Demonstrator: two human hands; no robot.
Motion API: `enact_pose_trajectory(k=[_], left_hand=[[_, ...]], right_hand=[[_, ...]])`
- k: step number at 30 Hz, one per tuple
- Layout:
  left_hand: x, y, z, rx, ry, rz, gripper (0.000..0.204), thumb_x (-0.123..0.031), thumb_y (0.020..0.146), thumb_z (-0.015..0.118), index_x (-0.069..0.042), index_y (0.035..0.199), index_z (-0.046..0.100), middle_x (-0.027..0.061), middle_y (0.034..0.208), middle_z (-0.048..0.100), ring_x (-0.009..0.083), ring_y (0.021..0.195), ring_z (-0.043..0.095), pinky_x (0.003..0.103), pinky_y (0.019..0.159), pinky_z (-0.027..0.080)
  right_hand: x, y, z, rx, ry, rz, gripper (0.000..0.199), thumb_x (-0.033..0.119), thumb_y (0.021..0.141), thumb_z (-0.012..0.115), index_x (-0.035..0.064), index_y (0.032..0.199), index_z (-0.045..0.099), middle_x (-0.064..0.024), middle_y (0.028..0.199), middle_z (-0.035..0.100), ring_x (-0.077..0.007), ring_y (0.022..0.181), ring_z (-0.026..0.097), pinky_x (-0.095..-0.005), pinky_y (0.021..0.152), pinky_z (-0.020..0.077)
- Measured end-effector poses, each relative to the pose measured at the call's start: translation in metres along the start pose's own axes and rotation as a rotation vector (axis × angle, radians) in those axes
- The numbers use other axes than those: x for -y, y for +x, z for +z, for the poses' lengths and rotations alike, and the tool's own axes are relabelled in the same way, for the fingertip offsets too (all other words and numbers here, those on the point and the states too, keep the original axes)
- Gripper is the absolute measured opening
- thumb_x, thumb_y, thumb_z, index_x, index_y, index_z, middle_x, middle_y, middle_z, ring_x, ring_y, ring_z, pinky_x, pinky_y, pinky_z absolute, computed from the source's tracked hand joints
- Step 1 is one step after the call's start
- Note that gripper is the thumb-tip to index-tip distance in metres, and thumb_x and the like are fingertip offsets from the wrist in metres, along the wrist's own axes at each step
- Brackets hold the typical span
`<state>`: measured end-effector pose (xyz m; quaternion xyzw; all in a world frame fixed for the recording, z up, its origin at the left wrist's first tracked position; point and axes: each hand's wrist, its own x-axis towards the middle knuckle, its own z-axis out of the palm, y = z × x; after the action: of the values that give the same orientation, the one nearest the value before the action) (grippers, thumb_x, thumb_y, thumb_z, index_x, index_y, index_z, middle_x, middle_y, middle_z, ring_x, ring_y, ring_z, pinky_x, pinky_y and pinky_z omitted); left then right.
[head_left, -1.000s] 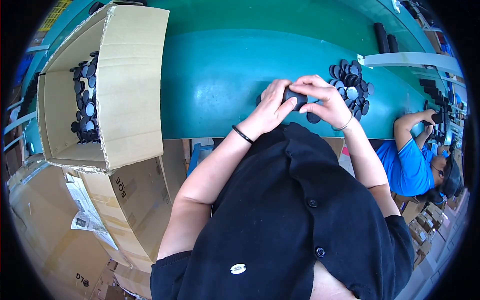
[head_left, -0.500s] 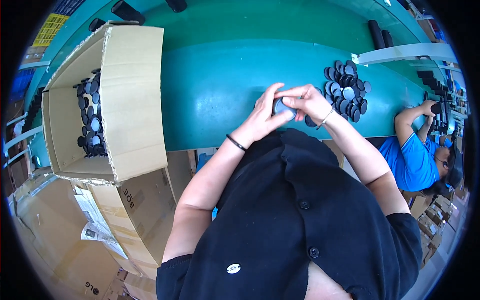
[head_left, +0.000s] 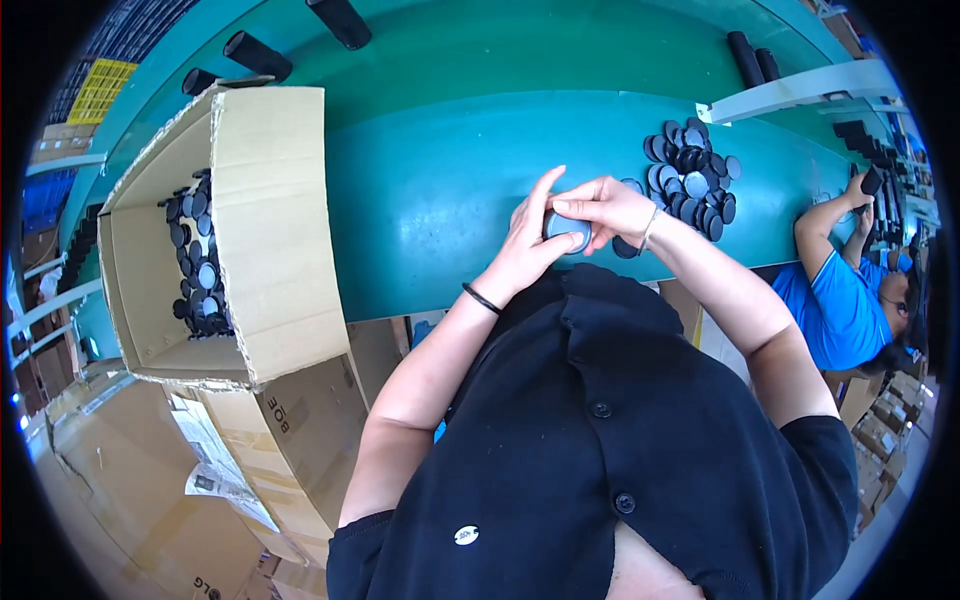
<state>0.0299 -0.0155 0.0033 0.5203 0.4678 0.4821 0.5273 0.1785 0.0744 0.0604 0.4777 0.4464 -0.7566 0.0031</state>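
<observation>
A round, grey-faced cap (head_left: 566,231) is held between my two hands, just above the near edge of the green worktop. My left hand (head_left: 522,245) wraps its left side, with the thumb across the lower face and the index finger pointing up. From the right, my right hand (head_left: 617,210) grips the upper rim, thumb on top and fingers partly hidden behind. Beside my right wrist lies a loose black cap (head_left: 626,247). Farther right, a pile of black and grey round caps (head_left: 690,183) rests on the worktop.
At left an open cardboard box (head_left: 275,235) holds many similar caps (head_left: 205,262); other cartons (head_left: 310,410) stand below it. Black tubes (head_left: 257,55) stand at the far side. A metal bar (head_left: 800,95) crosses the far right, where a person in blue (head_left: 835,310) works.
The whole view has shifted slightly, so the box and far tubes sit lower in it. Both hands keep the cap, with a small shift of the right fingers and thumb on it.
</observation>
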Motion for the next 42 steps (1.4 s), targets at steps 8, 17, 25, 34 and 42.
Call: enact_pose_trajectory(k=[8,17,25,34,42], left_hand=[[0.013,0.0,-0.007,0.075,0.061,-0.001,0.065,-0.024,0.087,0.054,-0.008,0.142,0.023,0.0217,0.123,0.05,0.0354,0.117,0.048,0.044,0.102,0.034],[-0.012,-0.003,0.006,0.115,0.208,0.013,0.094,-0.032,0.067,0.079,-0.006,0.14,0.027,0.0225,0.125,0.049,0.0367,0.117,0.049,0.043,0.098,0.039],[0.001,0.004,0.018,0.137,0.438,0.016,0.107,-0.034,0.05,0.089,-0.001,0.135,0.032,0.0205,0.115,0.056,0.0352,0.109,0.054,0.046,0.095,0.041],[-0.001,0.006,0.022,0.128,0.475,0.072,0.105,-0.032,0.051,0.089,-0.003,0.136,0.033,0.019,0.114,0.056,0.034,0.107,0.056,0.045,0.094,0.042],[-0.006,0.048,-0.009,0.154,0.211,-0.155,0.108,-0.032,0.049,0.091,-0.005,0.135,0.032,0.0179,0.123,0.051,0.0295,0.114,0.052,0.042,0.096,0.042]], right_hand=[[-0.002,0.005,-0.002,0.037,-0.206,-0.197,0.039,0.036,0.084,0.068,0.0045,0.108,0.067,-0.0085,0.077,0.067,-0.0111,0.047,0.059,-0.0197,0.04,0.0497],[-0.025,-0.008,-0.026,0.229,-0.015,-0.123,0.038,0.028,0.082,0.071,0.0048,0.111,0.065,-0.0066,0.091,0.064,-0.0137,0.068,0.065,-0.0217,0.056,0.0545],[-0.052,-0.027,-0.01,-0.009,-0.275,-0.539,0.06,0.004,0.068,0.08,0.0055,0.123,0.057,-0.0012,0.091,0.049,-0.0158,0.102,0.057,-0.0259,0.085,0.0479],[-0.048,-0.027,-0.024,0.18,0.108,-0.335,0.044,0.01,0.08,0.071,0.0059,0.122,0.058,-0.0045,0.103,0.059,-0.0129,0.095,0.06,-0.0255,0.076,0.051],[-0.021,0.003,-0.031,-0.023,0.03,-0.29,0.036,0.023,0.09,0.061,0.0041,0.121,0.058,-0.0043,0.092,0.066,-0.0105,0.07,0.064,-0.0219,0.059,0.0556]])
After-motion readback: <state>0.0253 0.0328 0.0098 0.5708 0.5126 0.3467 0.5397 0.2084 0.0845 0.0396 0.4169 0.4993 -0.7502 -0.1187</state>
